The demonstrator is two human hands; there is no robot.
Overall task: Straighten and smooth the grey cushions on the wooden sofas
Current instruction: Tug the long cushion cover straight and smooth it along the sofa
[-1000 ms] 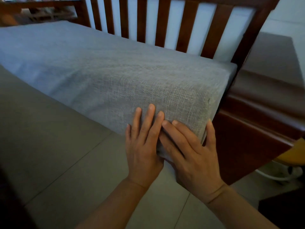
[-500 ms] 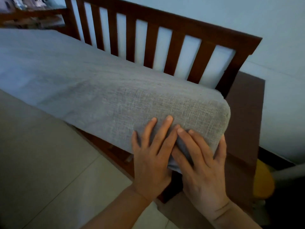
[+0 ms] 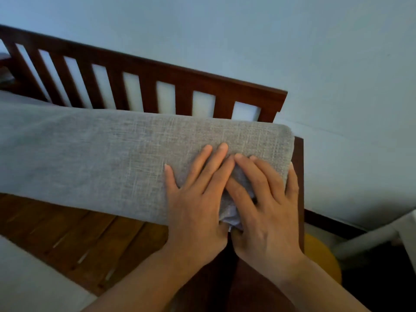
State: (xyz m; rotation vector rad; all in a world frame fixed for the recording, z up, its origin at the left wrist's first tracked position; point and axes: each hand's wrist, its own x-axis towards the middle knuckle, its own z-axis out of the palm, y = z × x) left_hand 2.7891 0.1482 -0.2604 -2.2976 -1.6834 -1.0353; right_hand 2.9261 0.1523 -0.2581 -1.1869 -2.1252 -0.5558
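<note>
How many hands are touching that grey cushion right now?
2. The left hand and the right hand lie side by side, fingers spread, on the front face of the grey cushion near its right end.

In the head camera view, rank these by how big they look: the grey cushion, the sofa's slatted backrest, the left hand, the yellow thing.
1. grey cushion
2. slatted backrest
3. left hand, near the camera, so it looks large
4. yellow thing, partly hidden

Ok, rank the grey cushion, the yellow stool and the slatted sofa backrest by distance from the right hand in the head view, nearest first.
1. Grey cushion: under the right hand, touching.
2. Yellow stool: lower right, beside the wrist.
3. Slatted sofa backrest: upper left, behind the cushion.
</note>
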